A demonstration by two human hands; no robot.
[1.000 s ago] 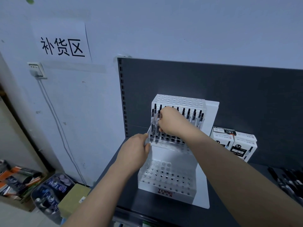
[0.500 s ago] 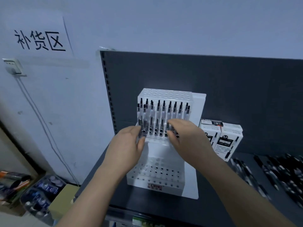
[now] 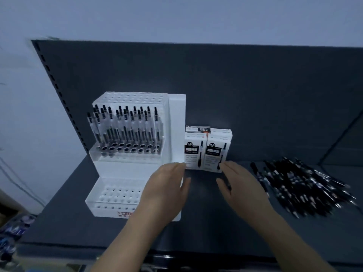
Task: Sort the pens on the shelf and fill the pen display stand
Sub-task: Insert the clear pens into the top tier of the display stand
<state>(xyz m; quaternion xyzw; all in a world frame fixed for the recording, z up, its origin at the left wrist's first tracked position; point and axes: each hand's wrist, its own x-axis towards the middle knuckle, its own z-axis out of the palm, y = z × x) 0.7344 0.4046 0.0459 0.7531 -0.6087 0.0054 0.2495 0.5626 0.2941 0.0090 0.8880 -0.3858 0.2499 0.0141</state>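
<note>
Two spread, empty hands — left hand (image 3: 167,185) and right hand (image 3: 242,186) — hover before the pen boxes (image 3: 208,150) at the shelf's (image 3: 206,222) back edge, between display stand (image 3: 125,173) and loose pens (image 3: 302,183)

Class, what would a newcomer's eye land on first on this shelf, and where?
The white display stand at left, its middle tier packed with upright pens. A heap of loose black pens lies at right. The left hand and right hand hover open before white pen boxes mid-shelf.
</note>
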